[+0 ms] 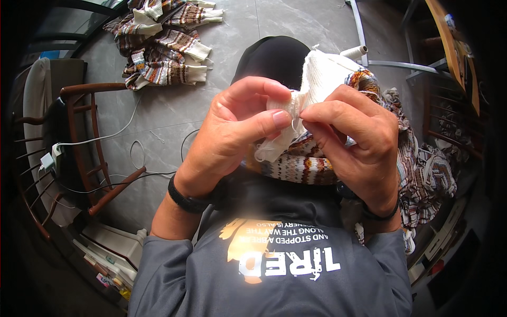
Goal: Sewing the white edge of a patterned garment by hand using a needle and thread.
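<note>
A patterned knit garment [305, 168] lies across my lap, with its white ribbed edge [323, 73] raised between my hands. My left hand [241, 119] pinches the white ribbing between thumb and fingers. Close beside it, my right hand [352, 134] has thumb and forefinger pressed together at the same ribbing. Whether a needle or only yarn is between those right fingertips is too small to tell. Loose white yarn ends [263, 152] hang below my left thumb. Part of the garment is hidden behind my right hand.
Several similar knit pieces [170, 47] lie heaped on the grey tile floor [233, 23]. More knitwear [427, 178] is piled at my right. A white yarn cone [354, 52] rests near a metal frame [358, 27]. At left, a wooden chair [95, 87] carries a power strip [55, 156] with trailing cables.
</note>
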`<state>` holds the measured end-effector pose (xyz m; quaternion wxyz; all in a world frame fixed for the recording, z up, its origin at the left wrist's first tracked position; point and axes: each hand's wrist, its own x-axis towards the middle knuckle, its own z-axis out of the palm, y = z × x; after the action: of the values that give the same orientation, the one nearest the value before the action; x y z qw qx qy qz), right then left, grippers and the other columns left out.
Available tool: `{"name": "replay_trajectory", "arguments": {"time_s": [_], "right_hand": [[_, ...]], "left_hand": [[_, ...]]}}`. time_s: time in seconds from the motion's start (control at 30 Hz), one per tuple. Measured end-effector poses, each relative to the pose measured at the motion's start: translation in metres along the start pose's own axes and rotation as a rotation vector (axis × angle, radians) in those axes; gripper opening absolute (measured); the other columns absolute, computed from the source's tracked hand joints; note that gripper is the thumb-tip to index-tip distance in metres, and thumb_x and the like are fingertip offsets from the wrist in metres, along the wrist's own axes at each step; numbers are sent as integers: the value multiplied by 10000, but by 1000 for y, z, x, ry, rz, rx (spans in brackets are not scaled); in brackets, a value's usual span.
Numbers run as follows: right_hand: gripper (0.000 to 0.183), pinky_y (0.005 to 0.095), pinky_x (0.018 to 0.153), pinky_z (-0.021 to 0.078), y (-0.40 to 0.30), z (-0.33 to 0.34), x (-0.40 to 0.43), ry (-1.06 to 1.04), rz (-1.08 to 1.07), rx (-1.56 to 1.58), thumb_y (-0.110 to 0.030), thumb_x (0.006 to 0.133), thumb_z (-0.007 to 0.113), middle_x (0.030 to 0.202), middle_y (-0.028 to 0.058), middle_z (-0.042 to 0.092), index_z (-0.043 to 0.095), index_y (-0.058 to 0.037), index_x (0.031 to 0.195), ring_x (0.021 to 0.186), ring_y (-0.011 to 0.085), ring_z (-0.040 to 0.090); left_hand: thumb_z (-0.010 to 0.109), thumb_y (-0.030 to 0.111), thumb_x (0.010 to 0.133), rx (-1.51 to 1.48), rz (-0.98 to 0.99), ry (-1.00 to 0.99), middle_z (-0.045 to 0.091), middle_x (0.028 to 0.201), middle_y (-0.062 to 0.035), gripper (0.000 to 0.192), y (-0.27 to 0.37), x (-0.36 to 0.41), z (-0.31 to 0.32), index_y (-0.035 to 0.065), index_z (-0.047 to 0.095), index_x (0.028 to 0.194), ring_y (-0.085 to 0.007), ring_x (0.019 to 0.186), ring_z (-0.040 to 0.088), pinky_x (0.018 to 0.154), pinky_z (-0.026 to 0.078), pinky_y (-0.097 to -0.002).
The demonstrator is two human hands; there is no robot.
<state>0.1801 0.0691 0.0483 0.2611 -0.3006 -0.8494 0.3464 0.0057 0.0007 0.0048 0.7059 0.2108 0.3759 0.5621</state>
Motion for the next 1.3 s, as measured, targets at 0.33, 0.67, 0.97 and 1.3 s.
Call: {"name": "replay_trajectory", "arguments": {"time_s": [0.33,0.67,0.97,1.3], "right_hand": [[116,234,464,384,-4,1,0,26,-10,-5,61,702,671,658,53,548,634,-6,790,535,124,526],[112,233,468,389,-5,0,1,-23,-6,-32,63,704,668,662,59,550,629,2,790,535,131,530],[117,239,485,407,-4,-1,0,-44,-6,-44,71,704,659,675,67,560,624,4,794,551,146,546],[135,251,513,437,-5,0,-1,-36,-29,-101,81,699,650,698,78,571,602,6,802,582,175,577]], "left_hand": [[653,40,802,5,5,-39,622,890,-8,240,-1,0,-2,50,591,1033,-57,791,566,691,459,-194],[648,36,805,6,9,-30,623,907,-15,240,-1,0,0,36,586,1037,-65,816,572,726,470,-202],[653,54,806,35,5,-37,615,876,-12,244,-1,-1,-1,37,584,1039,-56,775,553,684,455,-193],[659,67,802,43,7,-25,605,852,-13,255,1,-1,2,45,570,1040,-56,747,542,657,444,-192]]}}
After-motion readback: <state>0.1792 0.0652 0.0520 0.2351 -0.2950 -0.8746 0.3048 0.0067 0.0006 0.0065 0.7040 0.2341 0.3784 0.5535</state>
